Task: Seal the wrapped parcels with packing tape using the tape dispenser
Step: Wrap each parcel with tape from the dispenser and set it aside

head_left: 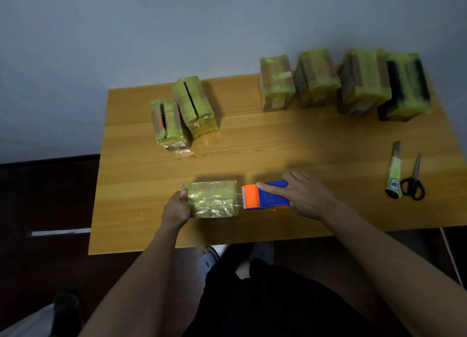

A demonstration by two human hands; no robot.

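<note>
A yellow-green wrapped parcel (211, 199) lies flat near the table's front edge. My left hand (177, 206) grips its left end, thumb on top. My right hand (307, 196) holds the blue and orange tape dispenser (265, 194), index finger stretched along its top. The dispenser's orange head sits just past the parcel's right end, and a strip of clear tape runs from it onto the parcel.
Two wrapped parcels (183, 111) stand at the back left of the wooden table (278, 139). Several more parcels (341, 82) line the back right. A utility knife (394, 172) and black scissors (413, 181) lie at the right.
</note>
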